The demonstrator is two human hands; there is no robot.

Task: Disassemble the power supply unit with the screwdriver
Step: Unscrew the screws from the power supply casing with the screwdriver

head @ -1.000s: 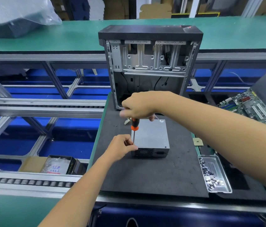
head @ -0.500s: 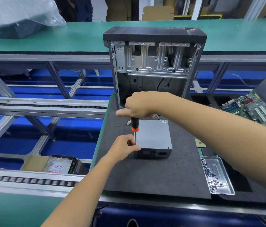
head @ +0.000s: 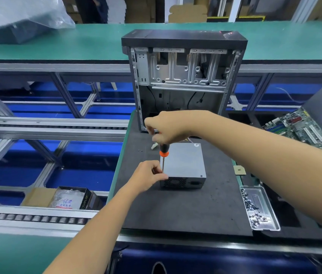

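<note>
A grey metal power supply unit (head: pixel 184 165) lies flat on the black mat (head: pixel 176 210), its vented side facing me. My right hand (head: pixel 168 126) grips the top of a black-and-orange screwdriver (head: pixel 163 153), which stands upright with its shaft at the unit's near left corner. My left hand (head: pixel 147 176) holds that same corner, with curled fingers beside the shaft and the thumb on the front edge. The screwdriver's tip is hidden behind my left fingers.
An open computer case (head: pixel 182 76) stands upright behind the unit. A metal tray (head: pixel 267 210) with several screws lies at the mat's right edge. A motherboard (head: pixel 302 129) is at the far right. Two small screws (head: pixel 140 150) lie on the mat. Boxes (head: pixel 63 198) sit lower left.
Both hands stay at the unit's near left corner. My right hand's fingers have shifted on the screwdriver handle; the view has drifted slightly.
</note>
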